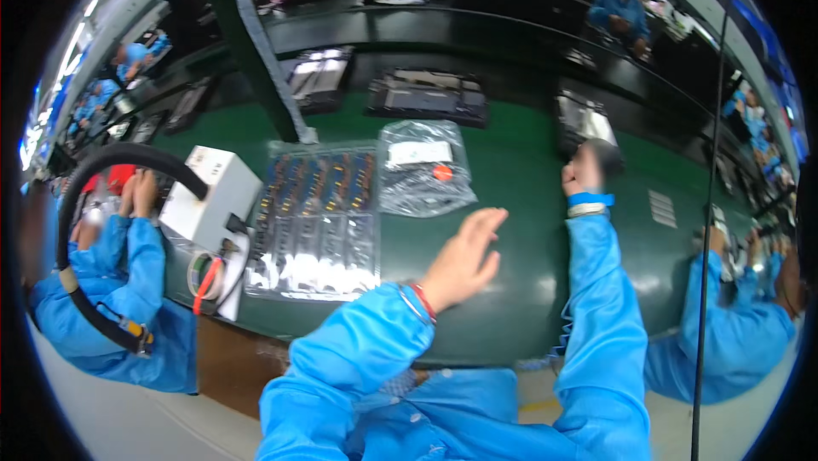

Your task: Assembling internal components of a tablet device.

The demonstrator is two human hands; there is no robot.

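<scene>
The coat (464, 397) is shiny, bright blue cloth with long, wrinkly sleeves, the left sleeve (354, 346) at seven o'clock and the right sleeve (607, 316) at four o'clock. Small, round, pale buttons (416, 417) dot its front at six o'clock. The bare left hand (464, 261) wears a thin red band (423, 301). The bare right hand (583, 173), at three o'clock, wears a bright blue strap (591, 199) and a pale band (585, 210).

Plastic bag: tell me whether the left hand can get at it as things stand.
Probably yes: the left hand looks empty, just below and right of the plastic bag, with only green table between.
</scene>
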